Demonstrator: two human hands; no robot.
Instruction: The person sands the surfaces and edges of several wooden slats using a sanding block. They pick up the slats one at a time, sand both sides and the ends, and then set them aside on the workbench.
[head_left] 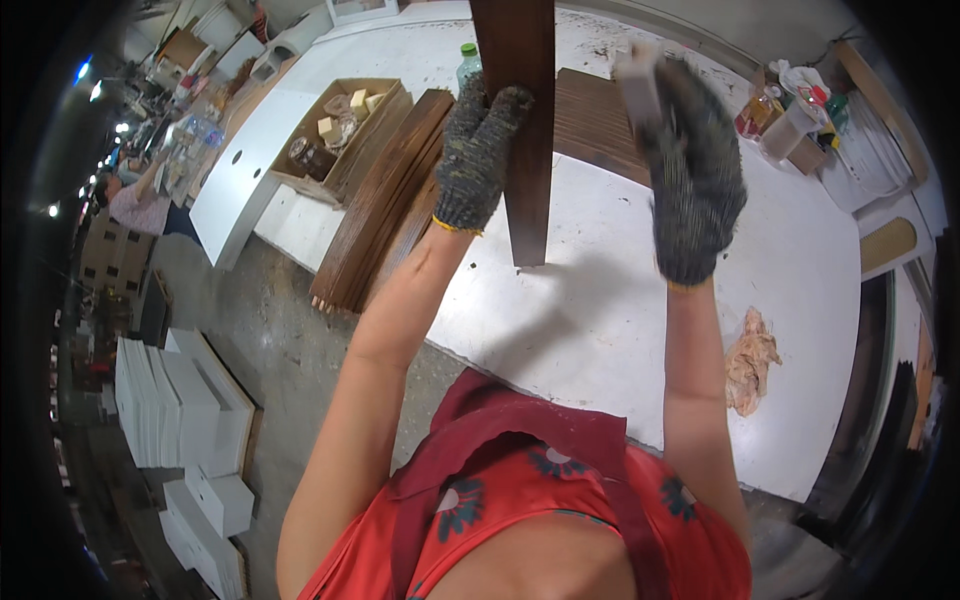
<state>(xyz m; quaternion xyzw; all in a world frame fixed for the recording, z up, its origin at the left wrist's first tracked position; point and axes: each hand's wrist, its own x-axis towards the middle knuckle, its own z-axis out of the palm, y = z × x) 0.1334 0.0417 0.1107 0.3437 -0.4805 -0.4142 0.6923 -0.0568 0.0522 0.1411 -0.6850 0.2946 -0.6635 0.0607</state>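
Note:
My left hand (478, 150), in a dark knitted glove with a yellow cuff edge, grips the left edge of a dark brown wooden board (527, 130). The board stands on end above the white table, its lower end at the tabletop. To its right, my right hand (695, 170), gloved the same way, is closed around a pale block (640, 88) blurred by motion; its exact kind I cannot make out. The block is apart from the board. Left of my left hand lies a stack of brown wooden strips (385, 205). More brown boards (600, 120) lie flat behind, between my hands.
A wooden box (340, 140) with yellowish blocks and a jar stands at the table's left. Behind my left hand is a green-capped bottle (468, 62). A crumpled tan cloth (752, 362) lies at right, near bottles (785, 125). White panels (180, 405) sit on the floor; another person (140, 205) is far left.

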